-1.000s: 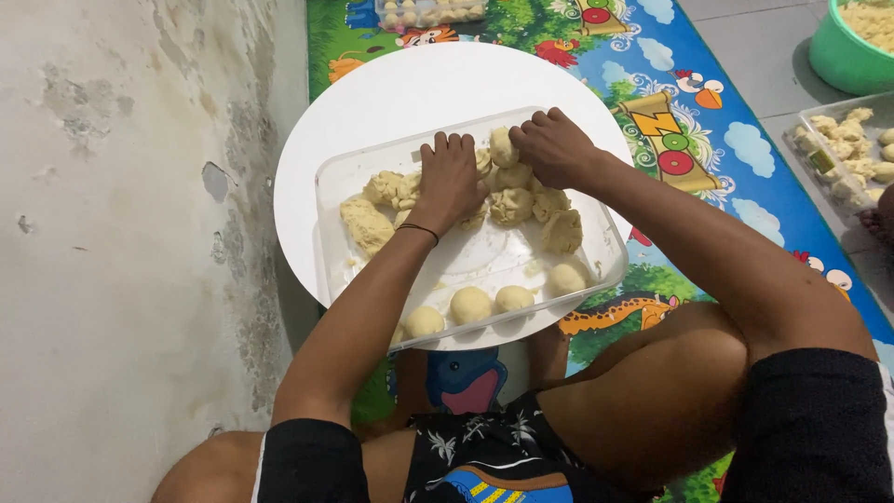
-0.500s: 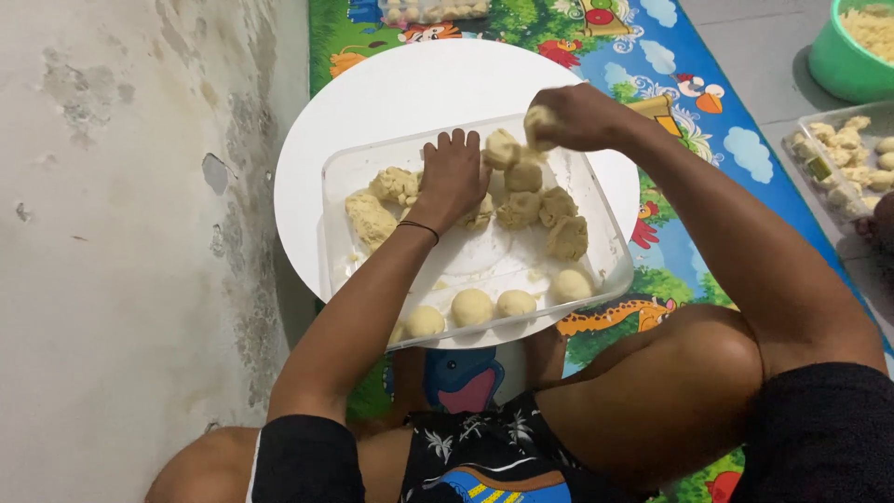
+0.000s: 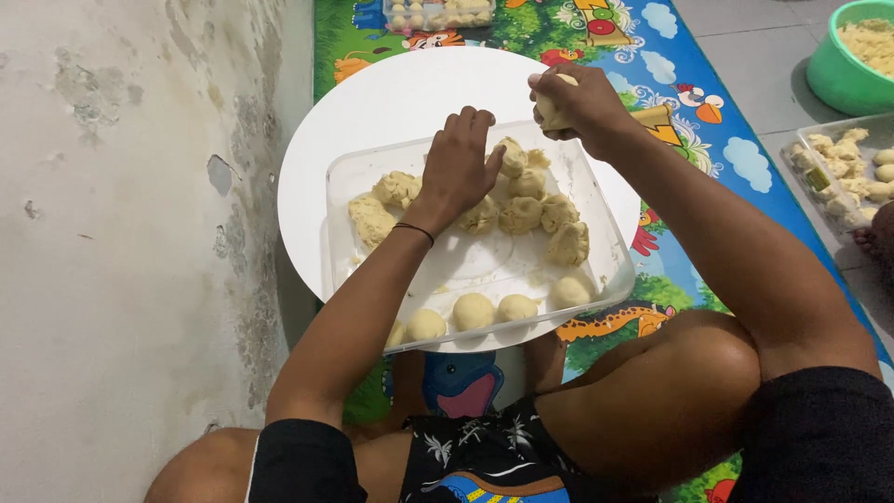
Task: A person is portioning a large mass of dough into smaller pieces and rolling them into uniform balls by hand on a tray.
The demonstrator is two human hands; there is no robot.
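Observation:
A clear plastic tray point(image 3: 596, 214) lies on a round white table point(image 3: 391, 93). Rough lumps of pale dough point(image 3: 535, 214) fill its middle and far-left part. Several smooth dough balls point(image 3: 473, 311) line its near edge. My left hand point(image 3: 458, 168) rests palm down on the dough lumps, fingers spread, a thin dark band at the wrist. My right hand point(image 3: 577, 102) is lifted just past the tray's far right corner, closed around a piece of dough point(image 3: 551, 110).
A colourful cartoon floor mat point(image 3: 708, 140) lies under the table. A grey stained wall point(image 3: 130, 233) runs along the left. Another tray of dough pieces point(image 3: 852, 168) and a green bowl point(image 3: 843, 65) sit at the right. A clear box of balls point(image 3: 438, 13) lies beyond the table.
My right hand has lifted off the dough pile with a piece and moved up and away to the tray's far right corner. My left hand has stayed on the dough.

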